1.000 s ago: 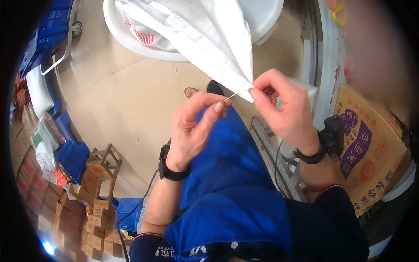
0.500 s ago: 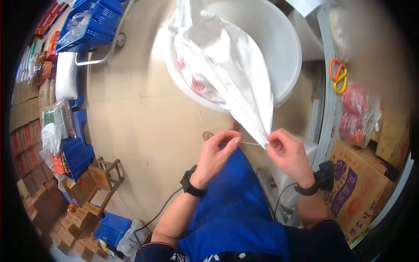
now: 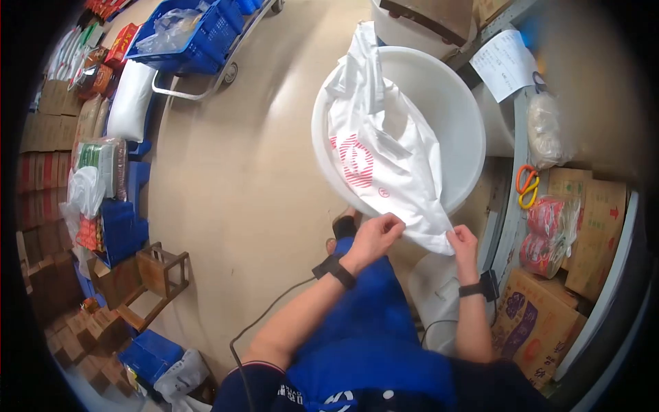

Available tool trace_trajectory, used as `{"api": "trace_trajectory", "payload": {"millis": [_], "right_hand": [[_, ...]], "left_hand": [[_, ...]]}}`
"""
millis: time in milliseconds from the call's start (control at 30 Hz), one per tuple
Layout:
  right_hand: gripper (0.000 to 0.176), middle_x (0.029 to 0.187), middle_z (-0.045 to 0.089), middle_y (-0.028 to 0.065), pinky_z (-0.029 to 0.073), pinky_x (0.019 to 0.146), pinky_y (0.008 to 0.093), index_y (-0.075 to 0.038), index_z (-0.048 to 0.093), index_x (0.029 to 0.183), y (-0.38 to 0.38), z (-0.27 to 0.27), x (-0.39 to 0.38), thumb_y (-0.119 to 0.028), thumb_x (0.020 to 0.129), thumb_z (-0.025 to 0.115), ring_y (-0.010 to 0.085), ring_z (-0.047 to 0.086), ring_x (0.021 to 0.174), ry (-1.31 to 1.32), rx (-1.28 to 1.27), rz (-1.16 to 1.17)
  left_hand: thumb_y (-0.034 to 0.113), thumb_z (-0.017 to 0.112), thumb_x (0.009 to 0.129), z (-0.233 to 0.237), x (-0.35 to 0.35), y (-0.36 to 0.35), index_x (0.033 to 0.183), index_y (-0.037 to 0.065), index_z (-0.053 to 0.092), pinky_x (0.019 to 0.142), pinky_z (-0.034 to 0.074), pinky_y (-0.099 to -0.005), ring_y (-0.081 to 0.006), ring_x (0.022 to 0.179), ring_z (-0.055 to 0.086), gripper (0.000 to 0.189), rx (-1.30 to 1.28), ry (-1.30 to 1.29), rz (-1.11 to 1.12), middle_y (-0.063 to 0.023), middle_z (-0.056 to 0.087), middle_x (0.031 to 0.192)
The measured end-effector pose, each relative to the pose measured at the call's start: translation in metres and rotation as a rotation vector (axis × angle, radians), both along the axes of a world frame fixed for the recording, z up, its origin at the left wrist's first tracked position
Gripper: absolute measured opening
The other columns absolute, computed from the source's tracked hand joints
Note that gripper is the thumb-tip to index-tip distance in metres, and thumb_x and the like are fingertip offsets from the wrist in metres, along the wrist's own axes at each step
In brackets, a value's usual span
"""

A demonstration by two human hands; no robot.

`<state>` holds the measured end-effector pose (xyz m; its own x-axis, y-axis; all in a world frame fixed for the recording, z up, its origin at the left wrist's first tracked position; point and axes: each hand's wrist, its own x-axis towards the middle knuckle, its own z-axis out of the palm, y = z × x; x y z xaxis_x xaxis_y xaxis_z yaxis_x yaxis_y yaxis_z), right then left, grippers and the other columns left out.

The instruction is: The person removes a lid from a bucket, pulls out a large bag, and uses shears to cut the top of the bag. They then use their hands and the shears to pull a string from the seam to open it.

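Observation:
A white woven sack (image 3: 405,147) with a red printed emblem lies slumped over a large white round tub (image 3: 473,130), partly inside it. Its near end is drawn out over the tub's rim toward me. My right hand (image 3: 465,248) pinches that end's right corner between thumb and fingers. At the left side of the same end, my left hand (image 3: 377,239) is closed with its fingertips against the sack's edge. No thread shows between the hands now.
Right of the tub, a shelf carries orange-and-yellow scissors (image 3: 527,185), red-wrapped packs (image 3: 546,233) and a printed carton (image 3: 539,323). Left stand a trolley with a blue crate (image 3: 189,44), a wooden stool (image 3: 159,275) and stacked boxes (image 3: 44,178).
My left hand has left the thread it was pulling and come to the sack's edge. The sack's end is spread wider and its emblem faces up. The camera view has shifted.

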<state>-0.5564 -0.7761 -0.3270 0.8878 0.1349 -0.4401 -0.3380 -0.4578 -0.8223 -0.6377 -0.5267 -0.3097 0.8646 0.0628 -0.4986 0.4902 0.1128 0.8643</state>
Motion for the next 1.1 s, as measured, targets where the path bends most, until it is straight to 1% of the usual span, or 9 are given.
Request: {"api": "trace_trajectory", "payload": {"millis": [167, 367, 467, 567, 633, 733, 800, 1000, 1100], "right_hand": [[0.014, 0.064, 0.057, -0.0023, 0.038, 0.048, 0.0221, -0.002, 0.060, 0.078, -0.011, -0.019, 0.035, -0.015, 0.079, 0.064, 0.0049, 0.050, 0.058, 0.133, -0.162, 0.176], [0.021, 0.072, 0.061, 0.0148, 0.046, 0.063, 0.0420, -0.004, 0.060, 0.080, 0.045, 0.049, 0.042, -0.025, 0.074, 0.059, 0.0328, 0.060, 0.069, -0.095, -0.683, 0.569], [0.022, 0.078, 0.062, 0.0167, 0.045, 0.070, 0.0445, -0.004, 0.058, 0.079, 0.059, 0.051, 0.050, -0.026, 0.076, 0.055, 0.0370, 0.058, 0.079, -0.029, -0.744, 0.679], [0.022, 0.079, 0.061, 0.0179, 0.045, 0.069, 0.0431, -0.004, 0.060, 0.082, 0.055, 0.059, 0.046, -0.025, 0.076, 0.057, 0.0372, 0.057, 0.079, 0.033, -0.593, 0.584], [0.021, 0.072, 0.058, 0.0146, 0.044, 0.065, 0.0390, -0.003, 0.060, 0.085, 0.058, 0.072, 0.036, -0.023, 0.078, 0.059, 0.0297, 0.059, 0.071, 0.065, -0.439, 0.522], [0.020, 0.067, 0.053, 0.0032, 0.040, 0.060, 0.0285, -0.001, 0.058, 0.085, 0.079, 0.091, 0.011, -0.020, 0.080, 0.061, 0.0115, 0.050, 0.065, 0.239, -0.058, 0.358], [0.017, 0.068, 0.051, -0.0026, 0.038, 0.059, 0.0240, -0.001, 0.057, 0.083, 0.099, 0.100, 0.006, -0.018, 0.082, 0.060, 0.0048, 0.045, 0.066, 0.286, 0.040, 0.258], [0.013, 0.080, 0.055, -0.0068, 0.036, 0.058, 0.0189, -0.005, 0.063, 0.094, 0.085, 0.088, -0.006, -0.015, 0.087, 0.058, 0.0021, 0.045, 0.066, 0.507, 0.374, -0.298], [0.016, 0.078, 0.055, -0.0063, 0.034, 0.056, 0.0181, -0.004, 0.064, 0.095, 0.089, 0.092, -0.006, -0.017, 0.089, 0.057, 0.0015, 0.044, 0.064, 0.461, 0.245, -0.197]], "left_hand": [[0.022, 0.058, 0.086, -0.042, -0.017, 0.051, 0.090, -0.001, 0.063, 0.065, 0.047, -0.0280, -0.0146, 0.067, 0.060, 0.023, 0.064, 0.097, 0.072, -0.0083, 0.065, 0.075], [0.027, 0.060, 0.085, -0.029, 0.052, 0.117, 0.090, -0.001, 0.063, 0.064, 0.047, -0.0284, -0.0170, 0.066, 0.061, 0.029, 0.123, -0.007, 0.151, -0.0100, 0.065, 0.073], [0.035, 0.062, 0.083, 0.006, 0.116, 0.139, 0.089, -0.001, 0.064, 0.063, 0.047, -0.0297, -0.0179, 0.066, 0.061, 0.036, 0.325, -0.012, 0.097, -0.0111, 0.064, 0.072], [0.052, 0.065, 0.075, 0.003, 0.164, 0.140, 0.083, 0.000, 0.063, 0.065, 0.048, -0.0332, -0.0228, 0.070, 0.063, 0.053, 0.454, 0.073, 0.010, -0.0132, 0.064, 0.073], [0.054, 0.063, 0.076, -0.021, 0.183, 0.144, 0.082, 0.001, 0.063, 0.066, 0.048, -0.0342, -0.0244, 0.070, 0.063, 0.053, 0.542, 0.094, -0.062, -0.0134, 0.064, 0.070], [0.030, 0.059, 0.084, -0.047, 0.192, 0.162, 0.081, -0.002, 0.060, 0.053, 0.050, -0.0297, -0.0157, 0.052, 0.060, 0.031, 0.470, 0.098, -0.022, -0.0092, 0.062, 0.061], [0.022, 0.060, 0.084, -0.046, 0.192, 0.177, 0.078, -0.001, 0.057, 0.051, 0.050, -0.0255, -0.0145, 0.058, 0.061, 0.023, 0.283, 0.165, 0.017, -0.0074, 0.062, 0.067], [0.026, 0.058, 0.087, -0.014, 0.139, 0.168, 0.089, -0.001, 0.061, 0.058, 0.049, -0.0256, -0.0120, 0.064, 0.059, 0.028, 0.129, 0.228, -0.178, -0.0050, 0.061, 0.070], [0.023, 0.059, 0.088, 0.027, 0.091, 0.120, 0.090, 0.000, 0.063, 0.059, 0.047, -0.0230, -0.0089, 0.064, 0.055, 0.024, -0.203, 0.209, -0.458, -0.0028, 0.060, 0.072]]}}
